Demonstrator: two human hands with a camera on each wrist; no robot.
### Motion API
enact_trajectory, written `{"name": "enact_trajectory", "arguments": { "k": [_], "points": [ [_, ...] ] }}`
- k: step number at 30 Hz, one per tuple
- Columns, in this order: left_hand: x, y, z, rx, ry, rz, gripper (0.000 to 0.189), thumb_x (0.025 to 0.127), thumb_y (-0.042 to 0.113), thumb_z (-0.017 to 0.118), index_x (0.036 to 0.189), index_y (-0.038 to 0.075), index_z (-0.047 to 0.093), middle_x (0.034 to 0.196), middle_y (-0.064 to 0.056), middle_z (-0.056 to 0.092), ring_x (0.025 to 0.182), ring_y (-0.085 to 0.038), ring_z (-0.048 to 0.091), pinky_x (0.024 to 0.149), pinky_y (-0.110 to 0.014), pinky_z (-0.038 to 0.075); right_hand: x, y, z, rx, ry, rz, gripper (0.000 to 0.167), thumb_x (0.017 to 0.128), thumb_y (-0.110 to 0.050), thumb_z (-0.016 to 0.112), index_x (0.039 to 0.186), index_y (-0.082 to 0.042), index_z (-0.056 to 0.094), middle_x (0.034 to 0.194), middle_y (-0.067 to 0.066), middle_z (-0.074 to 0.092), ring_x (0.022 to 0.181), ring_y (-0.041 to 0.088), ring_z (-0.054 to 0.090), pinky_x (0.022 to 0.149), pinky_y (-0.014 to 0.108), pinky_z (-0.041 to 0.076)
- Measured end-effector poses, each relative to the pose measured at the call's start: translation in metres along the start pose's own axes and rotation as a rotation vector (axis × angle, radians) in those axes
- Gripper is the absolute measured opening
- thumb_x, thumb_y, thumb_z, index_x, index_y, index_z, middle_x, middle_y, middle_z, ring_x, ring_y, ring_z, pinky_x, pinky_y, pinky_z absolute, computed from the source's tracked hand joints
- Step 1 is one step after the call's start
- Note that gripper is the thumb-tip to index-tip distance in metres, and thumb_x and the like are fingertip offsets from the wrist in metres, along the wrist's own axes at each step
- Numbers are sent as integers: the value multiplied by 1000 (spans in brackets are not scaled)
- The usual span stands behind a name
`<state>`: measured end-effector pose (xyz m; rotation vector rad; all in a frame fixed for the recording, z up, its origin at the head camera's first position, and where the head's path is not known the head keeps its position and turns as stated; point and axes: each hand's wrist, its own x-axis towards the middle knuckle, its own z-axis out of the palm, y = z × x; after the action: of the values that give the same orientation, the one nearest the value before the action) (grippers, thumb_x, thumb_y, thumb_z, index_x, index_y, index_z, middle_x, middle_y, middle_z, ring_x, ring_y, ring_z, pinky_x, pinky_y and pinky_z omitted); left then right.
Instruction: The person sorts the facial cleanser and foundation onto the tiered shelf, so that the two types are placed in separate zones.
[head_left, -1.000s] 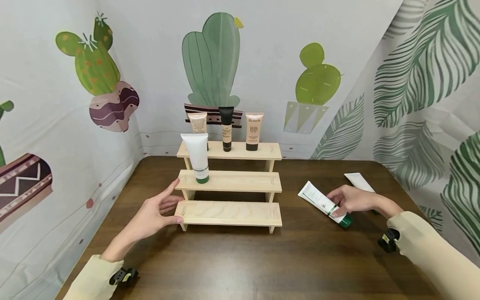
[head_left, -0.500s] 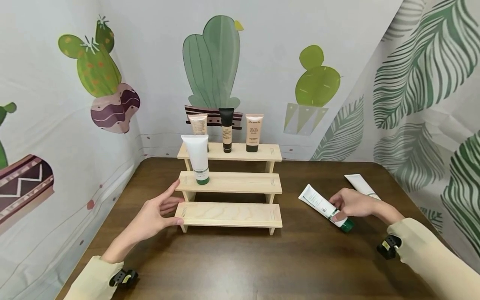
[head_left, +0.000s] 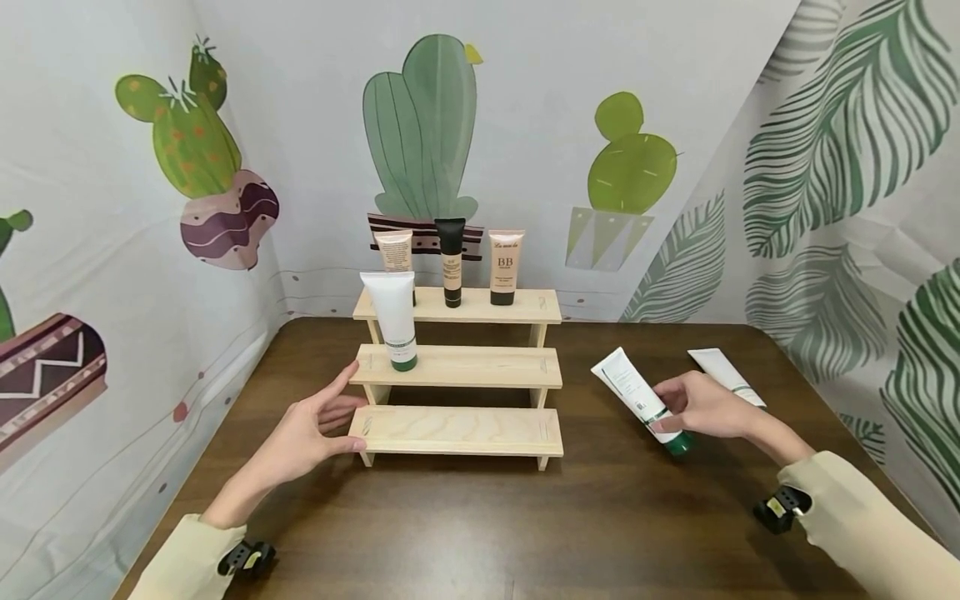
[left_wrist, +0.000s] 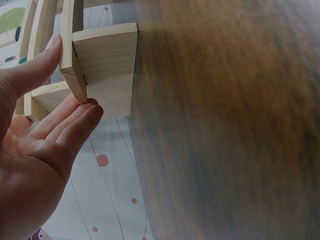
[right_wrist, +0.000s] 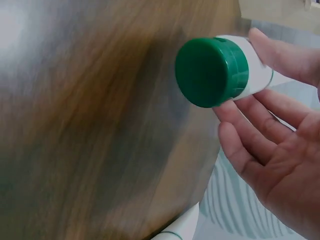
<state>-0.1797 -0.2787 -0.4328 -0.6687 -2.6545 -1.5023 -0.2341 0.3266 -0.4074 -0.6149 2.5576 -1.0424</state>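
Note:
My left hand (head_left: 300, 437) grips the left end of a three-tier wooden display stand (head_left: 453, 427), its thumb at the front corner of the lowest tier. In the left wrist view, thumb and fingers bracket the end of that tier's board (left_wrist: 67, 35). To the right of the stand, my right hand (head_left: 705, 406) pinches a white squeeze tube (head_left: 633, 385) near its green cap (right_wrist: 205, 72). The tube tilts, crimped end up and to the left. A similar white tube (head_left: 390, 308) stands cap down at the left of the middle tier.
Three cosmetic tubes stand on the top tier: a beige one (head_left: 395, 250) partly hidden, a slim black-capped one (head_left: 452, 267), and a BB cream tube (head_left: 505, 267). Another white tube (head_left: 723, 372) lies beyond my right hand on the brown table (head_left: 465, 533). Printed cloth hangs behind.
The tube in my right hand has tilted more upright and shifted slightly left, its cap end rising a little. My left hand keeps its place on the stand.

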Motion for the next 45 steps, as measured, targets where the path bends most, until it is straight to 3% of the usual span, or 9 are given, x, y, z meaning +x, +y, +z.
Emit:
{"name": "enact_trajectory", "arguments": {
  "k": [3,14,23,29,45],
  "points": [
    [0,0,0,3,3,-2,113,80,4,92,169,23,26,131,-22,69,120,-38,68,103,-47,55,-1,-7,2,6,40,-6,48,86,-16,87,121,12,69,95,6,76,80,19,72,64,27,60],
    [0,1,0,-2,1,-6,113,80,3,92,169,23,26,130,-21,69,120,-38,68,103,-47,55,-3,-24,5,-34,208,-20,49,86,-21,89,122,7,72,87,0,76,77,15,71,63,26,57],
    [0,1,0,-2,-2,-6,112,80,3,92,169,22,26,130,-21,69,120,-38,68,103,-47,55,-6,-41,6,-21,289,-13,46,85,-23,91,119,4,74,90,3,77,79,18,73,63,29,60],
    [0,-1,0,-2,0,-4,113,80,4,92,169,23,26,130,-21,69,120,-38,68,103,-47,55,-6,-55,4,8,328,-14,52,84,-23,92,123,7,73,98,7,78,83,18,73,66,27,60],
    [0,-1,0,-10,-1,-12,114,80,3,92,169,24,25,131,-22,69,119,-38,68,103,-46,55,2,-107,14,108,366,-45,50,82,-22,94,122,1,75,99,9,79,87,18,76,69,26,61]
  ]
}}
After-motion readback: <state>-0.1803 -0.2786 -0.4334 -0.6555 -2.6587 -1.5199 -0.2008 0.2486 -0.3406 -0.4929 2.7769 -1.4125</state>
